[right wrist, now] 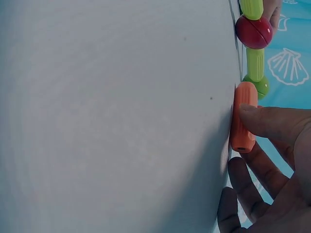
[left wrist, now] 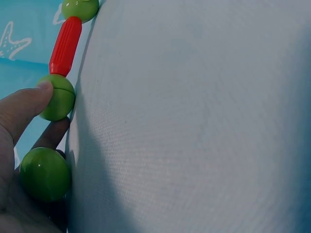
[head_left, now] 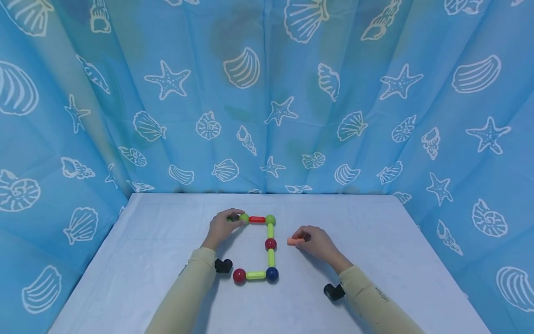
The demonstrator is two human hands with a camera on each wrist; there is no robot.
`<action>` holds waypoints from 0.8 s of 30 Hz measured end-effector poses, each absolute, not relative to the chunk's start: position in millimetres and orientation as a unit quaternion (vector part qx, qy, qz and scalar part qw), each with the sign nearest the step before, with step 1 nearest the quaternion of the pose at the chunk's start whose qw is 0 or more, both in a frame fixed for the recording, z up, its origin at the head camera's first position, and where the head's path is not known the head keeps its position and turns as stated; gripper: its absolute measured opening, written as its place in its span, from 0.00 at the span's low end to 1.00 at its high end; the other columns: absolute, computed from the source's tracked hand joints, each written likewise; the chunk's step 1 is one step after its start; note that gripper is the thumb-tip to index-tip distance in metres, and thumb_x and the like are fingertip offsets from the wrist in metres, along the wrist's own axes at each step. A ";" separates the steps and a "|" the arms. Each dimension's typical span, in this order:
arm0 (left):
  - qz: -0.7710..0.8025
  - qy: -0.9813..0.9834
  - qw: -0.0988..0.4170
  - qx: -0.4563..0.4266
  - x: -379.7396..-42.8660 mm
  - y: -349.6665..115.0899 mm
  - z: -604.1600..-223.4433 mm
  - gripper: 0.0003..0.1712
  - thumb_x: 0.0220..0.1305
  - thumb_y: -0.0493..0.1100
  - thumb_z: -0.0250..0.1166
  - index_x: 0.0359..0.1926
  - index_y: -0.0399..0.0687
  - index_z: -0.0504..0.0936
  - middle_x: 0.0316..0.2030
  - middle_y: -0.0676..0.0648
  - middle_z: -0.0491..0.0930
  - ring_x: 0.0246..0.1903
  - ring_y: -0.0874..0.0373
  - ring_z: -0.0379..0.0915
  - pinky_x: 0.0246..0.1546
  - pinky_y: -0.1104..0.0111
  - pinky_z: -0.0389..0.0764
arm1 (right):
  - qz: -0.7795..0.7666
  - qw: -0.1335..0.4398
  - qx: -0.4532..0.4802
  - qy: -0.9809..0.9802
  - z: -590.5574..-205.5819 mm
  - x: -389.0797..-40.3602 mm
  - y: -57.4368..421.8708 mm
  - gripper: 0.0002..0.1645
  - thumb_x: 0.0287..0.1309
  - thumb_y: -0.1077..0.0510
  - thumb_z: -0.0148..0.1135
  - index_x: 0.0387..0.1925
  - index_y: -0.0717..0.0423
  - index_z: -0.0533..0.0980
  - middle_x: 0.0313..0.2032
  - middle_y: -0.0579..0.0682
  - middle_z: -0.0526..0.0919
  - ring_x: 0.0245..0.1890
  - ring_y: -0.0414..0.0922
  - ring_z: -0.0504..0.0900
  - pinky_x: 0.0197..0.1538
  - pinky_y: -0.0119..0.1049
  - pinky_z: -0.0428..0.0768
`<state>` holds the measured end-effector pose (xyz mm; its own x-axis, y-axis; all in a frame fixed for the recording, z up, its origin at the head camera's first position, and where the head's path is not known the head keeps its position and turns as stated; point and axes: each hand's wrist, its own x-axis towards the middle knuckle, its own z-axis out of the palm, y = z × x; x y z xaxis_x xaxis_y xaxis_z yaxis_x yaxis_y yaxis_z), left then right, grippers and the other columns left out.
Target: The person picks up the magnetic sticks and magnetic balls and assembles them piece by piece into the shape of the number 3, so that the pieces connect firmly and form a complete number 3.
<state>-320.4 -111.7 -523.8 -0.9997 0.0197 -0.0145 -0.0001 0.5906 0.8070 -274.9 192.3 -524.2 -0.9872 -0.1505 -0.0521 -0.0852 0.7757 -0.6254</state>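
Note:
At the upper left of a chain of balls and rods, my left hand (head_left: 220, 228) pinches a green ball (left wrist: 59, 102) between thumb and finger. That ball joins a red rod (head_left: 257, 219), whose other end meets another green ball (head_left: 270, 219). Within the left hand's lower fingers sits a loose-looking green ball (left wrist: 45, 174). Right of the chain, my right hand (head_left: 318, 243) pinches an orange rod (right wrist: 243, 119), apart from the chain in the head view. Down the chain's right side run yellow-green rods (head_left: 271, 258), a dark red ball (head_left: 270, 244) and a blue ball (head_left: 272, 274).
The chain's bottom row ends at a red ball (head_left: 239, 276), joined by a yellow-green rod (head_left: 256, 275) to the blue ball. A white cloth covers the table (head_left: 363, 215). Behind and beside it hangs a blue curtain (head_left: 292, 134) with shell prints. Black wrist cameras (head_left: 333, 292) sit near both sleeves.

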 end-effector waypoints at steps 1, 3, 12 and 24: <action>0.452 0.892 0.011 0.006 -320.3 -111.8 -524.0 0.17 0.65 0.44 0.72 0.54 0.57 0.86 0.49 0.47 0.84 0.53 0.47 0.76 0.61 0.45 0.72 | -0.329 0.051 -0.064 0.941 -524.2 -274.7 192.2 0.08 0.59 0.59 0.73 0.39 0.44 0.83 0.37 0.41 0.82 0.40 0.44 0.76 0.48 0.41 0.80; 0.452 0.892 0.011 0.007 -320.2 -112.0 -524.2 0.17 0.65 0.44 0.72 0.55 0.57 0.86 0.49 0.47 0.84 0.53 0.47 0.76 0.61 0.45 0.72 | -0.331 0.053 -0.066 0.940 -524.0 -274.1 191.9 0.08 0.59 0.59 0.73 0.39 0.44 0.83 0.37 0.41 0.82 0.39 0.44 0.76 0.48 0.41 0.80; 0.450 0.893 0.013 0.011 -319.3 -112.1 -522.5 0.17 0.65 0.44 0.72 0.55 0.57 0.86 0.50 0.47 0.84 0.54 0.47 0.76 0.61 0.46 0.72 | -0.336 0.050 -0.067 0.938 -521.3 -271.0 192.7 0.08 0.59 0.59 0.74 0.39 0.45 0.84 0.37 0.41 0.83 0.40 0.44 0.77 0.49 0.42 0.81; 0.447 0.894 0.011 0.011 -319.2 -112.0 -521.1 0.18 0.65 0.45 0.72 0.55 0.56 0.85 0.50 0.46 0.84 0.54 0.47 0.76 0.61 0.46 0.72 | -0.343 0.053 -0.067 0.935 -520.2 -270.8 191.0 0.09 0.60 0.58 0.73 0.43 0.46 0.84 0.40 0.41 0.83 0.42 0.44 0.78 0.51 0.43 0.81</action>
